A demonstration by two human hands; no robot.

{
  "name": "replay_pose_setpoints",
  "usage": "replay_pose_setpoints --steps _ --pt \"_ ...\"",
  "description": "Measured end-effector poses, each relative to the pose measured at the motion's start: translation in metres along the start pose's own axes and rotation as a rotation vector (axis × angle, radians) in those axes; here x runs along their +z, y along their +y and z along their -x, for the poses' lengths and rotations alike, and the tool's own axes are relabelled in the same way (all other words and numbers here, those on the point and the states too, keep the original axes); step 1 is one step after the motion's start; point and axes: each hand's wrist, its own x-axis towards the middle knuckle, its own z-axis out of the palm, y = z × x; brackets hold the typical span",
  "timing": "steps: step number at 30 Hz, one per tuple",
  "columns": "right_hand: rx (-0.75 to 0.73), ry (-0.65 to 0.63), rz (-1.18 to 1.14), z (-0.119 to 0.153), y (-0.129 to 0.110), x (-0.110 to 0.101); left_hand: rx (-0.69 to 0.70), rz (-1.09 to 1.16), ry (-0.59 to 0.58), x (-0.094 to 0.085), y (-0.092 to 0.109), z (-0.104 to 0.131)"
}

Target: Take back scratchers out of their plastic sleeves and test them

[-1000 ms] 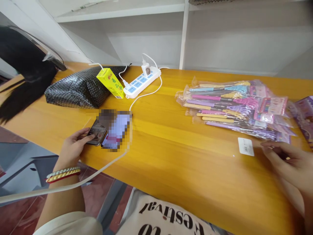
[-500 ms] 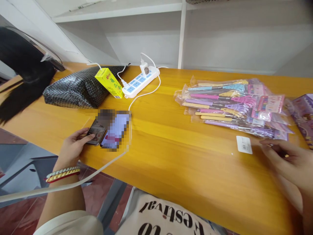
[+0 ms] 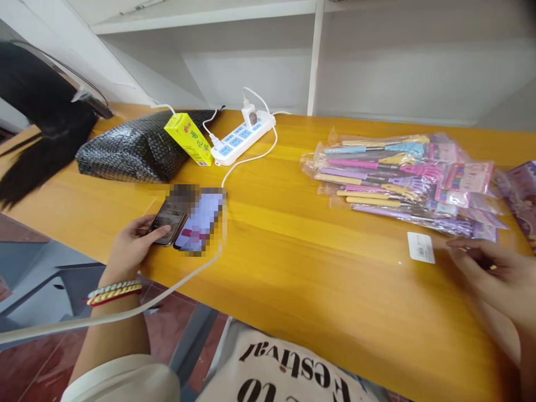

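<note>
My left hand (image 3: pixel 136 243) is closed around the lower left edge of a dark smartphone (image 3: pixel 164 230), its thumb lying across the screen. The phone is low over the table's front edge. Touching or just beside it on the right is a second phone (image 3: pixel 200 223) with a lit, pixelated screen. At the far right, my right hand (image 3: pixel 492 273) is low over the table with its fingers curled in. Whatever they hold, if anything, is hidden. A white barcode label (image 3: pixel 421 248) is just left of its fingertips. Behind lie several bagged brush-like sticks (image 3: pixel 377 178) with coloured handles.
A black bubble-wrap parcel (image 3: pixel 125 151) lies at the back left, with a yellow drink carton (image 3: pixel 188 138) leaning on it. A white power strip (image 3: pixel 243 139) with plugs stands beside them. A white cable (image 3: pixel 176 287) crosses my left forearm. A purple package (image 3: pixel 523 195) is far right.
The view has shifted very slightly. Both hands keep their places, the left one on the phone and the right one by the label.
</note>
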Motion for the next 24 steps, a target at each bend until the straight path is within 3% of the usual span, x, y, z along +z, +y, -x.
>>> replay_pose_setpoints --steps 8,11,16,20,24 --pt "-0.009 0.009 -0.001 0.001 0.002 0.001 -0.01 -0.069 0.044 0.006 0.01 0.006" --pt "-0.005 -0.002 -0.002 0.001 0.003 0.001 -0.003 0.076 0.082 0.005 0.006 0.002" --pt "-0.022 0.012 -0.002 0.001 0.002 0.001 -0.016 0.338 0.29 0.007 0.0 -0.009" --pt "-0.012 0.005 -0.01 0.001 0.002 0.002 -0.093 0.217 0.379 0.01 0.006 -0.011" --pt "-0.023 0.016 0.003 0.001 0.003 0.003 -0.132 0.125 0.396 0.012 0.012 -0.011"
